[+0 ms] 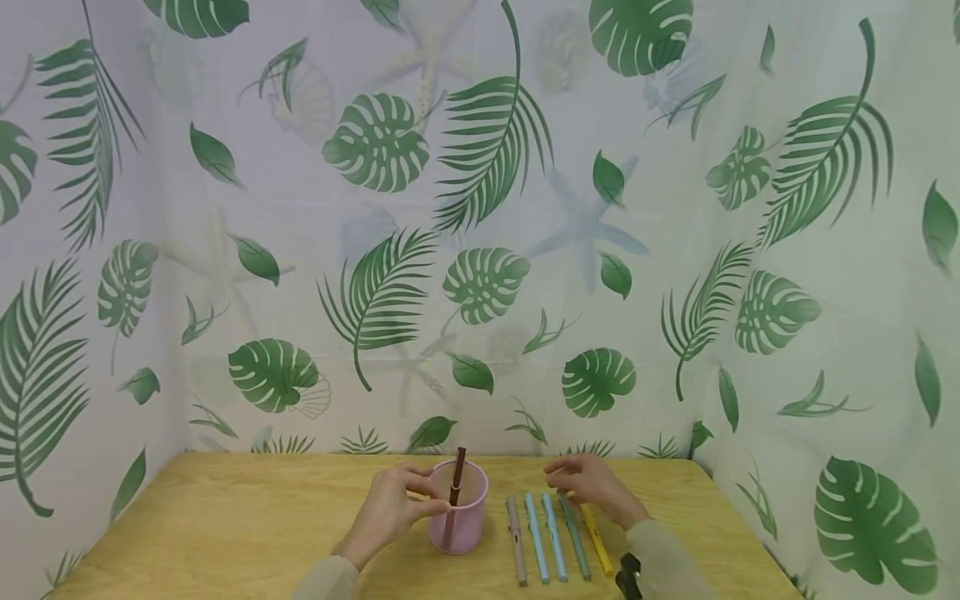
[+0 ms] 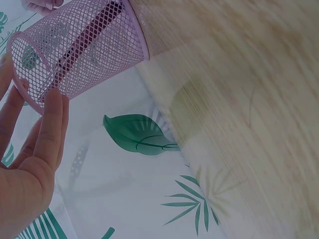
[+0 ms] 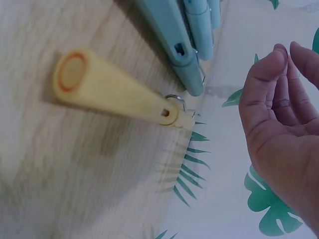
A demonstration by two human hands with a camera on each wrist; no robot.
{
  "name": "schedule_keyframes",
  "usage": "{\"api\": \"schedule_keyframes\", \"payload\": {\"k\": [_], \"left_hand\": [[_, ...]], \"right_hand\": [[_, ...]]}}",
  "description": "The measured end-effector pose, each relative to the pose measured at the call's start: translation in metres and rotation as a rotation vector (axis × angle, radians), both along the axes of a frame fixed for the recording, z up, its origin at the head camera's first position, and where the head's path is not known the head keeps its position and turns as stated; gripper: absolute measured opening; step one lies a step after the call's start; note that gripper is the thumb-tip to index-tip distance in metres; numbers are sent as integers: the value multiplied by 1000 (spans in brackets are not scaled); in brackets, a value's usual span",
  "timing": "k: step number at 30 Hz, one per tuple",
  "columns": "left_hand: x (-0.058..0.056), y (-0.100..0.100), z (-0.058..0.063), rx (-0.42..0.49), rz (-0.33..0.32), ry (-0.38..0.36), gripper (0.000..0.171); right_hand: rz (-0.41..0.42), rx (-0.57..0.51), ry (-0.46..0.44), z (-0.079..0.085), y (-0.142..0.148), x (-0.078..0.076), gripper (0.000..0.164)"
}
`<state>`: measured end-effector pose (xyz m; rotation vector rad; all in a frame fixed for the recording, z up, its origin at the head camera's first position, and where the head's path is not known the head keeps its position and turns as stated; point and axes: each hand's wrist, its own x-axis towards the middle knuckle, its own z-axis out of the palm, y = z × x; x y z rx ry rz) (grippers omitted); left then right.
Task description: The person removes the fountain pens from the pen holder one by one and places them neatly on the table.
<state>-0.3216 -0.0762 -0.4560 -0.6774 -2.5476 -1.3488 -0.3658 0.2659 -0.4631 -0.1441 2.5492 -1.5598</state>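
My left hand [image 1: 395, 506] holds a pink mesh pen cup [image 1: 468, 529] at its rim, with the thumb on the near side. A dark brown pen [image 1: 458, 471] leans inside the cup, its upper end sticking out above the rim. To the right lie a taupe pen [image 1: 517, 542], two light blue pens [image 1: 536, 542] [image 1: 555, 542], a green pen [image 1: 576, 542] and a yellow pen [image 1: 597, 542], side by side. Over the far ends of the green and yellow pens is my right hand [image 1: 596, 486], its fingers loosely bent and nothing between them. The right wrist view shows the thumb near the fingertips.
Under everything is a wood-grain table [image 1: 225, 533]. A white curtain [image 1: 300, 208] printed with green leaves stands behind the table's far edge and along both sides. A small black device [image 1: 628, 577] sits at the right sleeve [image 1: 663, 558].
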Motion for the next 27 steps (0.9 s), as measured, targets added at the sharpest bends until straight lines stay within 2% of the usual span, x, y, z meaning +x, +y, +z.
{"api": "schedule_keyframes", "payload": {"k": [11, 22, 27], "left_hand": [[-1, 0, -1, -8, -3, 2, 14], [-1, 0, -1, -9, 6, 11, 14], [-1, 1, -1, -5, 9, 17, 13]], "right_hand": [[49, -18, 9, 6, -13, 1, 35], [161, -23, 62, 14, -28, 1, 31], [167, -14, 77, 15, -36, 1, 31]]}}
